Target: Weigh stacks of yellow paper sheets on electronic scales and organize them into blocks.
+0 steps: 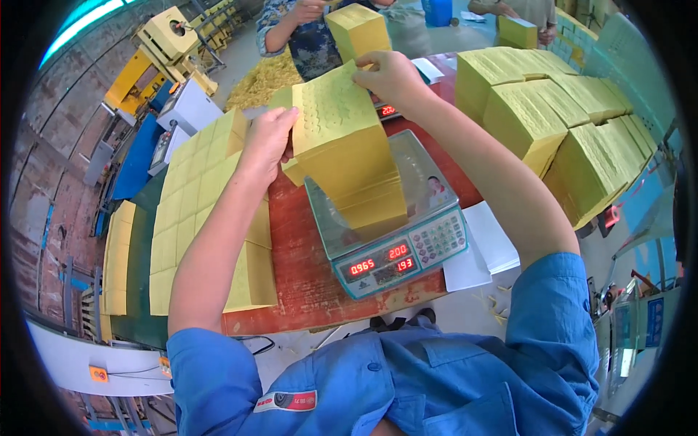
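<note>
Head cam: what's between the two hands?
In the head view, a yellow paper stack lies between the left hand and right hand, each at its edge.

1. Held stack looks like matt yellow paper; rippled top, smoother near side;
2. Right stacks: matt paper; rough tops;
3. Scale: smooth plastic casing; glossy pan;
4. Table: scuffed, red-coated;
5. Near shirt: matt, creased cloth.

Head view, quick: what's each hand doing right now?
Left hand: closed on the left edge of the yellow paper stack.
Right hand: fingers bent at its far right corner; grip cannot be told.
</note>
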A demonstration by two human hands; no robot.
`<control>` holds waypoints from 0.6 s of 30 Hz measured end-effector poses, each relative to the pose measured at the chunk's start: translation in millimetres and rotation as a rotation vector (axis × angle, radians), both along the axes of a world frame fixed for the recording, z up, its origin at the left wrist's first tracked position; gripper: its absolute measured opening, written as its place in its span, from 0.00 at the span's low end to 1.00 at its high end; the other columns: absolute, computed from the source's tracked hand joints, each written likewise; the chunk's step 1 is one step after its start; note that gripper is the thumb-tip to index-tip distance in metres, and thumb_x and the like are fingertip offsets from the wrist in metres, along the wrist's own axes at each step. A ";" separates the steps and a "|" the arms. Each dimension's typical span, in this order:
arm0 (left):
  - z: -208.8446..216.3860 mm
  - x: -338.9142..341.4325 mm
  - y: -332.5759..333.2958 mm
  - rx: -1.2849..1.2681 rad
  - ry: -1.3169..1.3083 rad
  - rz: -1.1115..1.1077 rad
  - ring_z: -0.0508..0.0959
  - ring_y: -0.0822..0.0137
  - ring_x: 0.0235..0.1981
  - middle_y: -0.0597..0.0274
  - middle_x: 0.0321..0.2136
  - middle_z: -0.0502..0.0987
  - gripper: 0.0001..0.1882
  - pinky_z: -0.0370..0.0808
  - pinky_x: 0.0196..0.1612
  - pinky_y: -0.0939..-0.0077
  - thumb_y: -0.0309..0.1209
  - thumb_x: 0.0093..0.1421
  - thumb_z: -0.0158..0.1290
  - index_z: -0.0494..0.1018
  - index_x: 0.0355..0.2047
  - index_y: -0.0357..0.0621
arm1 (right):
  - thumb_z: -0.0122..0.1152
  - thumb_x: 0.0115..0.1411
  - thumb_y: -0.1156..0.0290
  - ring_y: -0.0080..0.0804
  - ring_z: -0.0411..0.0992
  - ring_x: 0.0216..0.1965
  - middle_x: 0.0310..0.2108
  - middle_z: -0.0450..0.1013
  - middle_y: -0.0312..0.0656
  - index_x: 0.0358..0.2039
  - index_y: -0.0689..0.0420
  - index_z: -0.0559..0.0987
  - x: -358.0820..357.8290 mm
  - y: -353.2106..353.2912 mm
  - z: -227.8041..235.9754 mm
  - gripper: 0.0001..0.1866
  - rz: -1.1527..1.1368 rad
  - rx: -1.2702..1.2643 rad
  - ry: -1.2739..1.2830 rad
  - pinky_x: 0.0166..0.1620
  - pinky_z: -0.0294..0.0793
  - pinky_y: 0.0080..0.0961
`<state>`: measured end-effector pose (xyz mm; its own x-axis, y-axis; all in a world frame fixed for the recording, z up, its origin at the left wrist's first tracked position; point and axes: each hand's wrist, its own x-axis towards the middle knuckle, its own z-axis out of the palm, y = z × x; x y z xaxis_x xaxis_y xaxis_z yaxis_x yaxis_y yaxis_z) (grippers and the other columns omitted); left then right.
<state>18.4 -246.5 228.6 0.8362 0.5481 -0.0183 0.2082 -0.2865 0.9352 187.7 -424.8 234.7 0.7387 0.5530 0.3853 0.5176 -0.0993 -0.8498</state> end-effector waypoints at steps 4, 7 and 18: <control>4.4 0.6 -13.6 0.049 -0.037 -0.008 0.75 0.77 0.27 0.68 0.27 0.77 0.12 0.72 0.32 0.78 0.37 0.65 0.49 0.74 0.34 0.41 | 0.63 0.49 0.66 0.48 0.78 0.39 0.34 0.78 0.56 0.40 0.63 0.81 -2.2 -11.3 -5.3 0.19 -0.091 0.007 -0.205 0.44 0.76 0.33; -4.0 1.1 -8.3 0.159 -0.056 0.039 0.73 0.77 0.25 0.68 0.25 0.75 0.11 0.69 0.28 0.79 0.36 0.64 0.51 0.73 0.32 0.40 | 0.61 0.52 0.67 0.38 0.79 0.33 0.32 0.79 0.51 0.41 0.63 0.81 -6.1 -10.0 -17.3 0.17 -0.023 0.092 0.015 0.41 0.77 0.31; 64.3 50.7 -41.4 1.119 -0.326 -0.299 0.70 0.53 0.57 0.42 0.53 0.71 0.22 0.64 0.59 0.65 0.40 0.65 0.48 0.69 0.55 0.44 | 0.54 0.55 0.73 0.23 0.75 0.24 0.31 0.77 0.40 0.43 0.66 0.78 -2.5 -53.0 -77.2 0.16 0.088 0.442 0.491 0.29 0.74 0.20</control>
<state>69.1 -287.9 292.9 0.8097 -0.0914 0.5797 -0.2050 -0.9696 0.1334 185.2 -477.8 157.6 0.8455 0.4867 0.2197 0.0503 0.3371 -0.9401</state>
